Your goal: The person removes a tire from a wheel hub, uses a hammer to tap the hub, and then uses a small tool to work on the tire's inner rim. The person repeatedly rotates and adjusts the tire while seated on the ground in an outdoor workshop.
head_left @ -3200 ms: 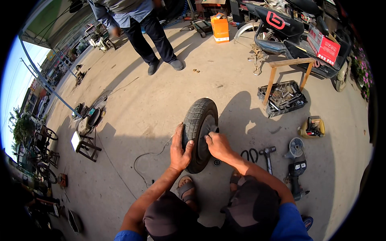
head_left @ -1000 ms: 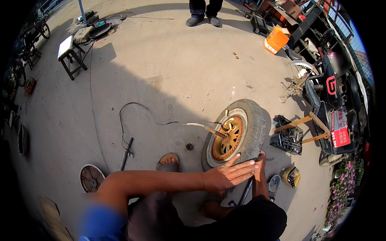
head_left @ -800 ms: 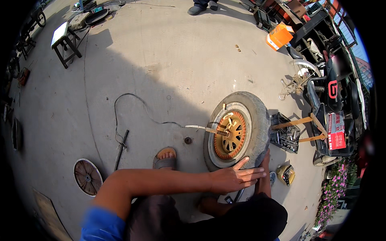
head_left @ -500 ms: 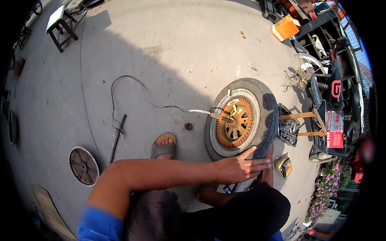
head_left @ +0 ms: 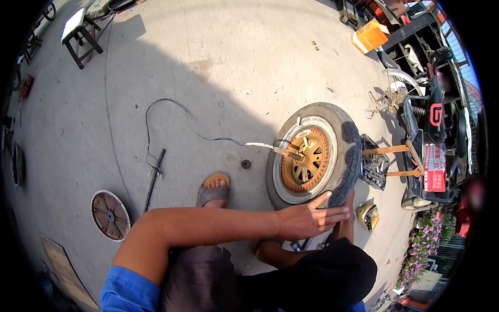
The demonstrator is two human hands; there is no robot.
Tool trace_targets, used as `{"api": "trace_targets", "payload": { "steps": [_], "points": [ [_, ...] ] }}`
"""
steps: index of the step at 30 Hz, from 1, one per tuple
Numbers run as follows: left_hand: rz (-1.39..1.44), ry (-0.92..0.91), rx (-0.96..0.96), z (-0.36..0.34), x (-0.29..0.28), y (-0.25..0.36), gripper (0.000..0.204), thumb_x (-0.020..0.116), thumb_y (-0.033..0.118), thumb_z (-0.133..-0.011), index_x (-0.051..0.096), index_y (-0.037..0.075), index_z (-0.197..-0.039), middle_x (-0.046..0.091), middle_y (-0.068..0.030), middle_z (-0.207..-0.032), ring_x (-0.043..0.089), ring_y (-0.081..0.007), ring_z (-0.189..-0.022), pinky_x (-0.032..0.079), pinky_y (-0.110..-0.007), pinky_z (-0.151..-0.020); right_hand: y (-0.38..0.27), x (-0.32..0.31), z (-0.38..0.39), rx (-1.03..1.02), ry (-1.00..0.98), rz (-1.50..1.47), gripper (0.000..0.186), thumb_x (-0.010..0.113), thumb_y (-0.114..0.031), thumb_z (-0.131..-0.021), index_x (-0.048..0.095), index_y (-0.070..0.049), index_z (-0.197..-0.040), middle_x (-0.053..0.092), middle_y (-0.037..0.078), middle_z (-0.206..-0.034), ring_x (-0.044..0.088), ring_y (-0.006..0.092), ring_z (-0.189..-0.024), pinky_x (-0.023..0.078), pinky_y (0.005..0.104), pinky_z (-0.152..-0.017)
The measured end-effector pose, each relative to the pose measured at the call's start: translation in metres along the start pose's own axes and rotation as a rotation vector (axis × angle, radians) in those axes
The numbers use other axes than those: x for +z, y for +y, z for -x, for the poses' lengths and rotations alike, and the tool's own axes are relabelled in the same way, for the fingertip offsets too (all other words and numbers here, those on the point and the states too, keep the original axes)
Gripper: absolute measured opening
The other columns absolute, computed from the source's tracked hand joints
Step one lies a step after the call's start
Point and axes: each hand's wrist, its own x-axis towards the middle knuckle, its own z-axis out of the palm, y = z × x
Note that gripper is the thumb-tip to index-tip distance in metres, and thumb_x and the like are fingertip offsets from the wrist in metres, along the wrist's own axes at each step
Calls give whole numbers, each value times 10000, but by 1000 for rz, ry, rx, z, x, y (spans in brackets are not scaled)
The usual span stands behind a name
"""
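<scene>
A wheel with a thick black tyre [head_left: 347, 151] stands tilted on the ground in front of me. Its hub motor [head_left: 315, 169] shows an orange-brown inside, with a bare axle sticking out and a cable [head_left: 218, 139] running off to the left. My left hand [head_left: 313, 216] lies along the near side of the tyre, fingers stretched out and thumb raised, holding nothing. Beyond its fingertips, my right hand [head_left: 350, 203] is against the tyre's near right side. The right hand's fingers are hidden behind the left hand and the tyre.
A round hub cover [head_left: 110, 216] and a dark rod [head_left: 154, 181] lie at the left. A small dark ring [head_left: 246, 164] is beside the wheel. At the right are a crate of tools [head_left: 375, 162], a yellow container [head_left: 367, 216] and a parked vehicle [head_left: 434, 151].
Both hands stay at the tyre in nearly the same pose. The whole view has shifted very slightly; nothing else visibly moves.
</scene>
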Motion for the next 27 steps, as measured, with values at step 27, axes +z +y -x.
{"api": "trace_targets", "payload": {
  "steps": [27],
  "points": [
    [263, 45, -63, 15, -6, 2, 593, 709, 142, -732, 581, -7, -1292, 372, -149, -1602, 284, -282, -1532, 148, -673, -1213, -5, 28, -20, -97, -133, -100, 207, 601, -110, -952, 705, 50, -1034, 730, 102, -958, 696, 173, -799, 569, 327, -715]
  ]
}}
